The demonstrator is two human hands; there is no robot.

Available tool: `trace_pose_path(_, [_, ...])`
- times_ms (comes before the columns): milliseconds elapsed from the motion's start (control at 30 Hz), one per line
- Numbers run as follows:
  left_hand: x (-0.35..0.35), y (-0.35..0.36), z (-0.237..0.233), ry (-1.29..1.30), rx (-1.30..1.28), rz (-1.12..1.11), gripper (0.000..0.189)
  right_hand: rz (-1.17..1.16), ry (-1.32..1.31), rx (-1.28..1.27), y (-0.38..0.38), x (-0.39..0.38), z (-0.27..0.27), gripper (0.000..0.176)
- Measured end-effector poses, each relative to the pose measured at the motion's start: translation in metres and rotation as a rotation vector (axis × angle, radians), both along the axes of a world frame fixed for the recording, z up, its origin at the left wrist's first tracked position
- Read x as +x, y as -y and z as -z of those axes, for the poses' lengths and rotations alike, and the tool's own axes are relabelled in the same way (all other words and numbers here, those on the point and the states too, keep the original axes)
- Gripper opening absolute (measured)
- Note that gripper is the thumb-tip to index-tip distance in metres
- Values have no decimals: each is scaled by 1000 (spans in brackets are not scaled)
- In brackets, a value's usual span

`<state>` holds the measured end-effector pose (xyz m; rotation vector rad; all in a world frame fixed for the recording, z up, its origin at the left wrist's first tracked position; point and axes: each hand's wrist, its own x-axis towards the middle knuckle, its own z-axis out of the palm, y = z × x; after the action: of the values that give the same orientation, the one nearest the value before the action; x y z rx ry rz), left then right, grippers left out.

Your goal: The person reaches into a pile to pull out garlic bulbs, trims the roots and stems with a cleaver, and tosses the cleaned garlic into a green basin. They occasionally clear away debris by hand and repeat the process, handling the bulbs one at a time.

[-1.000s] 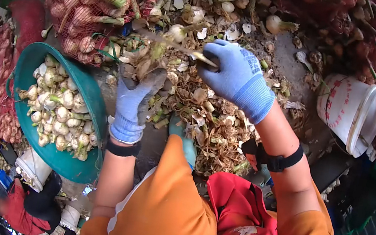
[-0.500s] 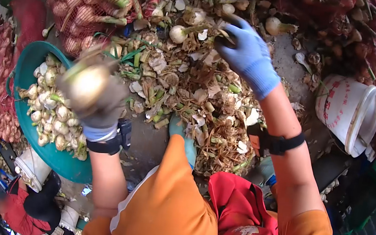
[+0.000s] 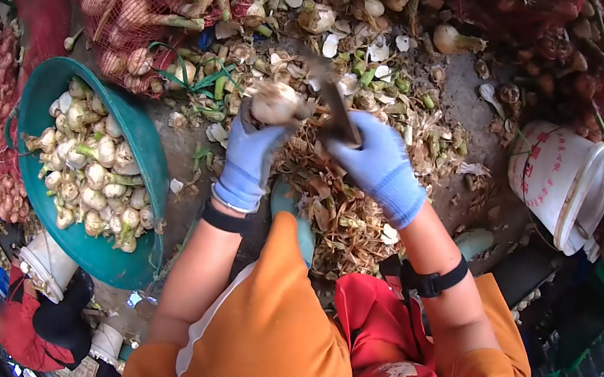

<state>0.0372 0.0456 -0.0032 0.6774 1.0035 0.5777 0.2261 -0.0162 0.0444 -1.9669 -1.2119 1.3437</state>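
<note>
My left hand (image 3: 248,152), in a blue-white glove, is closed around a garlic bulb (image 3: 274,103) with its root end up, above the heap of trimmings. Close beside it, my gloved right hand (image 3: 378,159) grips a knife (image 3: 339,114). The dark blade points up and to the left, its far end smeared by motion near the bulb. On my left stands a tilted teal basin (image 3: 142,109) holding many trimmed garlic bulbs (image 3: 95,175).
Peelings and cut stalks (image 3: 343,227) cover the ground between my feet. A red mesh sack of garlic (image 3: 136,12) stands at upper left. At right lies a white bucket (image 3: 550,168). Another person in red (image 3: 38,332) sits at lower left.
My left hand has swung from over the basin to the right, and a bulb is in it now. My right hand has come lower, closer to the left, with the knife blade now showing.
</note>
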Motion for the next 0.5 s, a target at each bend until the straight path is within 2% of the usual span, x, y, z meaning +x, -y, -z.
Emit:
trace_pose_path(33, [4, 0, -9, -107, 128, -8, 43, -2, 125, 58, -3, 6, -5, 30])
trace_pose_path(67, [-3, -2, -7, -283, 228, 166, 53, -82, 263, 160, -4, 9, -7, 26])
trace_pose_path(100, [-8, 1, -7, -286, 226, 175, 53, -224, 390, 278, -4, 11, -10, 25])
trace_pose_path(167, [-19, 12, -3, -391, 940, 341, 54, -408, 502, 279, -7, 9, -24, 28])
trace_pose_path(200, [-44, 23, 44, -808, 1548, 590, 62, -426, 497, 281, -7, 7, -28, 29])
trace_pose_path(233, [-36, 25, 28, -807, 1546, 590, 62, -428, 497, 279, -6, 7, -31, 29])
trace_pose_path(300, [-12, 27, -21, -267, 493, 132, 57, -508, 508, 254, -5, 7, -35, 29])
trace_pose_path(367, [-15, 26, -15, -251, 596, 125, 51, -486, 491, 325, -7, 11, -29, 30])
trace_pose_path(433, [-31, 18, -10, -541, 1411, 588, 45, -423, 492, 335, -10, 15, -25, 29])
trace_pose_path(500, [-23, 19, -15, -597, 1345, 506, 39, -384, 486, 375, -11, 19, -13, 24])
